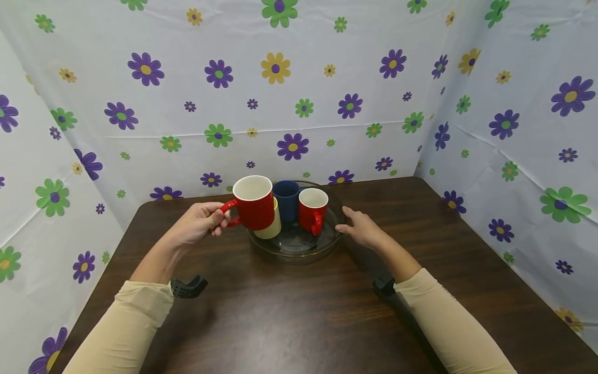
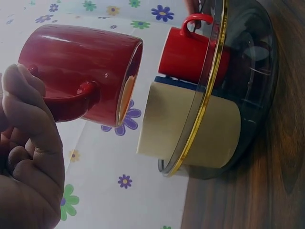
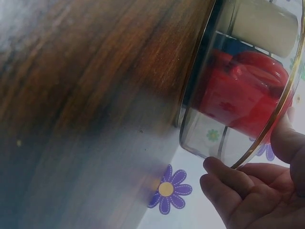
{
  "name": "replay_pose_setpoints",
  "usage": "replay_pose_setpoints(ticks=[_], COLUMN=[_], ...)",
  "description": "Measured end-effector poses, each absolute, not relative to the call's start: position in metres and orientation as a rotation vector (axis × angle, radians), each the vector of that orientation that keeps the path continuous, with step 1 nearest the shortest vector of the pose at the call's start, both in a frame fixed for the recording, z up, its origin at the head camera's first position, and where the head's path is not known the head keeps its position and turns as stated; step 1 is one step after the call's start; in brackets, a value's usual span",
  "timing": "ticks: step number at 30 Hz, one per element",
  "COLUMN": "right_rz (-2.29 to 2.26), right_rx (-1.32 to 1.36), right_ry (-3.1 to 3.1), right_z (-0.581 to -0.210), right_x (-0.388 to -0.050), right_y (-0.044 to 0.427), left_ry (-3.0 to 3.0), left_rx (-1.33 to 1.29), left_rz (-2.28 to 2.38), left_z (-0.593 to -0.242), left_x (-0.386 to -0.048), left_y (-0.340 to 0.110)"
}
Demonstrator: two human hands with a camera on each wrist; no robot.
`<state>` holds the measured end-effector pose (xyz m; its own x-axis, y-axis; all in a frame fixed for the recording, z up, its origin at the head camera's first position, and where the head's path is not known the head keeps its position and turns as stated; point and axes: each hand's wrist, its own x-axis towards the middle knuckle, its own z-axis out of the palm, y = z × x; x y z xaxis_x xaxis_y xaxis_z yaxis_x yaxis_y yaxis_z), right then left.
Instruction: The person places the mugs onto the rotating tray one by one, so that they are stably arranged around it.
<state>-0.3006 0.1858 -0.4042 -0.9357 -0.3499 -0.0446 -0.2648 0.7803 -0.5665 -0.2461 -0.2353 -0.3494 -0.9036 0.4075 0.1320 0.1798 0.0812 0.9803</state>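
My left hand [image 1: 202, 222] grips the handle of a large red mug [image 1: 260, 210] with a cream inside. The mug hangs above the left side of a clear glass bowl [image 1: 299, 255] with a gold rim, partly covering a cream mug [image 1: 269, 228] there. Inside the bowl also stand a dark blue mug [image 1: 286, 200] and a smaller red mug [image 1: 312, 203], its handle facing me. My right hand [image 1: 362, 228] is at the bowl's right edge, thumb and fingers apart; in the right wrist view its fingertips [image 3: 217, 167] lie against the outer glass and the thumb is by the rim.
The bowl rests toward the back of a dark wooden table [image 1: 299, 311]. A white flower-patterned cloth [image 1: 299, 62] hangs behind the table and along both sides. Dark wrist devices [image 1: 189, 287] are worn at both wrists.
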Motion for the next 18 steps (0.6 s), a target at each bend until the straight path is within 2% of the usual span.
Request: replay_pose_setpoints(ticks=[18], right_rz=[-0.883], right_rx=[-0.497], right_ry=[2.818], right_z=[-0.405], right_x=[-0.301], right_y=[0.186], left_ry=[2.099], left_rx=[0.707], left_rz=[1.919], left_z=[-0.357], left_x=[-0.251], left_y=[-0.222])
